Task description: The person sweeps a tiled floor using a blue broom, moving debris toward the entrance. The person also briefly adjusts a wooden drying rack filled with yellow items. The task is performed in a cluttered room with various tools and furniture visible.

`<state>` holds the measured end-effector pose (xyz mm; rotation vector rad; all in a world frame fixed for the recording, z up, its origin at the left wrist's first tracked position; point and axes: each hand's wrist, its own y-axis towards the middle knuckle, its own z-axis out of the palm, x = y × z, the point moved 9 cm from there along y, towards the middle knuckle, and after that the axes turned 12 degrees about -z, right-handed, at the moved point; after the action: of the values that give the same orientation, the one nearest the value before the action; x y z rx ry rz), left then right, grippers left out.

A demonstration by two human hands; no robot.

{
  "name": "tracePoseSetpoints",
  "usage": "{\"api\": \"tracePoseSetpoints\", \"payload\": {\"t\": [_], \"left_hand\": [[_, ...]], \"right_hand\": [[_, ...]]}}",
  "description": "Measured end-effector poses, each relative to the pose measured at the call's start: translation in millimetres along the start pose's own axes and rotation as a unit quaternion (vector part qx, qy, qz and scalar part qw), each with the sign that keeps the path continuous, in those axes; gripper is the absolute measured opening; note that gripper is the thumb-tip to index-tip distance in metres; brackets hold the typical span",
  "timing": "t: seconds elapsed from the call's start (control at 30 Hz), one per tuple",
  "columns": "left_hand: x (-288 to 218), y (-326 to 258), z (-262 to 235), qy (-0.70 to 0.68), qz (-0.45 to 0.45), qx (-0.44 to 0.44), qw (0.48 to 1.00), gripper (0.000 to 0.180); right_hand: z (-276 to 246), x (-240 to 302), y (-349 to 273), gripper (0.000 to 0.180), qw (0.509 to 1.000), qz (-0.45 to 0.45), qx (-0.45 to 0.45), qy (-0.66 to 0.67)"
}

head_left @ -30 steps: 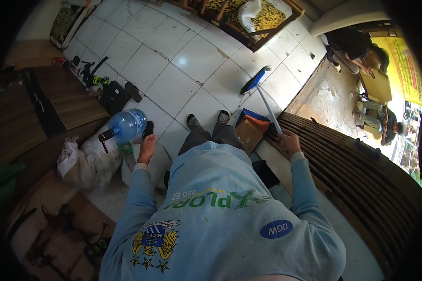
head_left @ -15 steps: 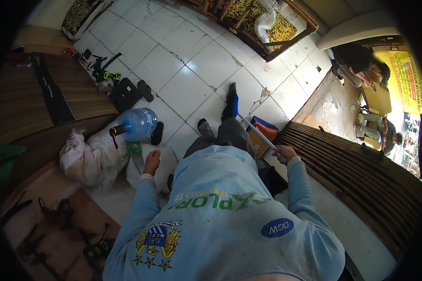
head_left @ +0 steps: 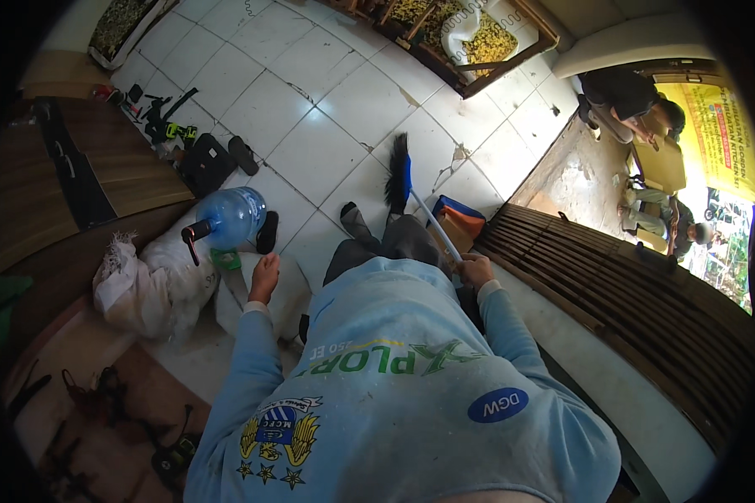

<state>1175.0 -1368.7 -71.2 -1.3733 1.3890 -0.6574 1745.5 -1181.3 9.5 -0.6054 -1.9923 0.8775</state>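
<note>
Floor broom (head_left: pixel 408 179) in right hand (head_left: pixel 476 272)

The slim, pale handle (head_left: pixel 435 225) sits in a closed grip; the left hand (head_left: pixel 264 278) curls loosely, whether empty I cannot tell. Just past the socked feet (head_left: pixel 355 221), the blue head (head_left: pixel 408 172) spreads ragged black bristles (head_left: pixel 396 170) leftward over white floor tiles (head_left: pixel 270 105).
</note>
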Motion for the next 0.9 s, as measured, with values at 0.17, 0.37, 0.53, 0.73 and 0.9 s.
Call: {"api": "tracePoseSetpoints", "payload": {"t": [0.17, 0.37, 0.53, 0.73, 0.9], "left_hand": [[17.6, 0.8, -4.0, 0.018, -0.062, 0.007, 0.998, 0.052], [23.8, -1.0, -4.5, 0.021, -0.033, -0.035, 0.999, 0.049], [-1.7, -17.0, 25.8, -0.004, 0.0, -0.046, 0.999, 0.049], [-10.3, -60.3, 91.6, -0.007, 0.046, -0.063, 0.997, 0.047], [58.7, -77.9, 162.7, 0.03, 0.019, -0.069, 0.997, 0.047]], "right_hand": [[-59.1, 28.0, -13.0, 0.033, 0.967, -0.146, -0.056, -0.199], [-100.9, 99.5, -43.8, 0.042, 0.965, -0.155, 0.001, -0.21], [-96.0, 142.0, -63.3, 0.045, 0.977, -0.111, 0.143, -0.115], [-18.4, 137.4, -17.5, 0.04, 0.936, -0.143, 0.313, -0.071], [63.9, 98.9, 45.2, 0.033, 0.896, -0.152, 0.402, -0.113]]}}
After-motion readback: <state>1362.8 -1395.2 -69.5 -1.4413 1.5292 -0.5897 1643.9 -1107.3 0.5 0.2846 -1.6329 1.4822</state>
